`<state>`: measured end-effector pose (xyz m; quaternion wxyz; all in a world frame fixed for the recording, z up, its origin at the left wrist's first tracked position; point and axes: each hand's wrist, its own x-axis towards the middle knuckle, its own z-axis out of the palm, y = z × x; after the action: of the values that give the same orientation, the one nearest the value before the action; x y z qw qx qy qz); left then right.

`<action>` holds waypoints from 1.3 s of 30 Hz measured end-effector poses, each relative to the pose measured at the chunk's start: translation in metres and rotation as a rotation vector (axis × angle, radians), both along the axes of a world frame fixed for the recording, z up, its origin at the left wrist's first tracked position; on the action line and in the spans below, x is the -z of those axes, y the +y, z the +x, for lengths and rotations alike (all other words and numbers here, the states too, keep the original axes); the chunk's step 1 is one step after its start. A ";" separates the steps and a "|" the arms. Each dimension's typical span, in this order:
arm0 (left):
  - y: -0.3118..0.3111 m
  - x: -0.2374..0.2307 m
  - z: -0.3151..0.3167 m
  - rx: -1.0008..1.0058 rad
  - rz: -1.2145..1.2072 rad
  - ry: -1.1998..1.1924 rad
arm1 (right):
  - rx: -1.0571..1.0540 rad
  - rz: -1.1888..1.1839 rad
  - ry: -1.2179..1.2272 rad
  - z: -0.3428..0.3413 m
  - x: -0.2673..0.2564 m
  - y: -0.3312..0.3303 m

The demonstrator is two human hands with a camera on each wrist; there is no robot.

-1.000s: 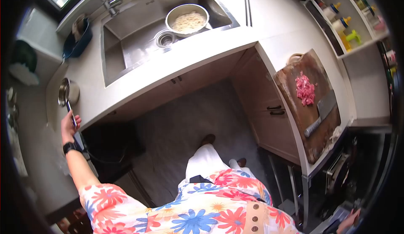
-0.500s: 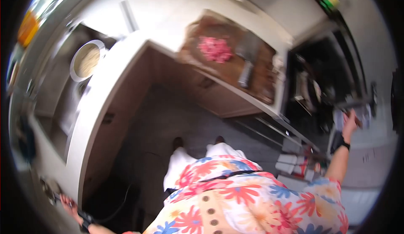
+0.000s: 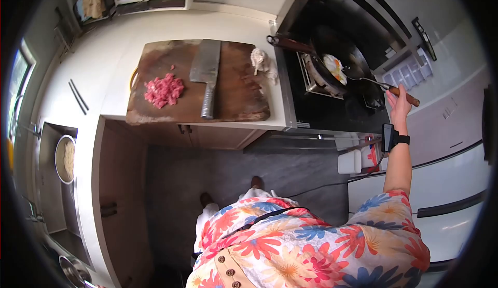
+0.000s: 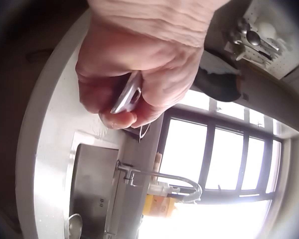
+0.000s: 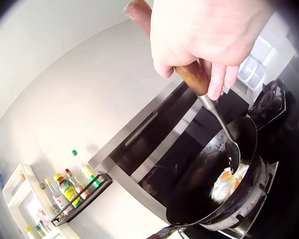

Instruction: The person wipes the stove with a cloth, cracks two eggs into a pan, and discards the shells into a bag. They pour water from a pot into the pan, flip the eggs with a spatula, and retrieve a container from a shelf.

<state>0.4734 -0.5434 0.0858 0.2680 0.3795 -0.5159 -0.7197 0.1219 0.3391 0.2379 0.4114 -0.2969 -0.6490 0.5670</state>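
Observation:
My right hand (image 3: 398,104) grips the wooden handle of a metal ladle (image 5: 217,112). The ladle's head dips into a dark wok (image 5: 189,204) on the stove, right at the fried eggs (image 5: 229,183), which show white edges and orange yolks. In the head view the eggs lie on the wok's near side, and the wok's wooden handle points left. My left hand (image 4: 139,59) curls round a flat metal handle with a hole in its end. That handle belongs to a small saucepan (image 3: 74,271) at the bottom left of the head view, where the hand itself is almost out of frame.
A cutting board (image 3: 179,104) bears chopped pink meat (image 3: 164,90) and a cleaver (image 3: 206,70); a crumpled cloth (image 3: 261,61) lies by its right edge. The sink (image 3: 59,205) at left holds a pot (image 3: 65,158) of pale food. Bottles (image 5: 70,191) stand on a wall rack.
The view has swung right from the sink to the stove. My right hand has come up over the stove and now holds the ladle in the wok. The left hand keeps the saucepan handle.

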 end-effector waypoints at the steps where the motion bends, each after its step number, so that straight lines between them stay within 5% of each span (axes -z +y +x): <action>1: 0.028 -0.015 -0.015 -0.040 -0.029 -0.038 | 0.014 -0.011 0.004 -0.001 0.002 0.007; 7: 0.174 -0.084 -0.095 -0.278 -0.210 -0.246 | -0.221 -0.084 0.097 -0.004 0.008 0.032; 22: 0.319 -0.109 -0.305 0.716 0.007 0.191 | -0.573 -0.012 0.154 -0.035 0.032 0.081; 29: 0.420 -0.152 -0.387 1.152 0.028 0.200 | -0.584 -0.118 0.153 -0.031 0.031 0.106; 39: 0.552 -0.167 -0.479 1.502 -0.028 -0.007 | -0.508 -0.137 0.094 -0.029 0.021 0.097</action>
<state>-0.0056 0.0083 0.2525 -0.2921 -0.0757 -0.6461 -0.7010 0.0932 0.4359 0.2173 0.2644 -0.1251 -0.6430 0.7078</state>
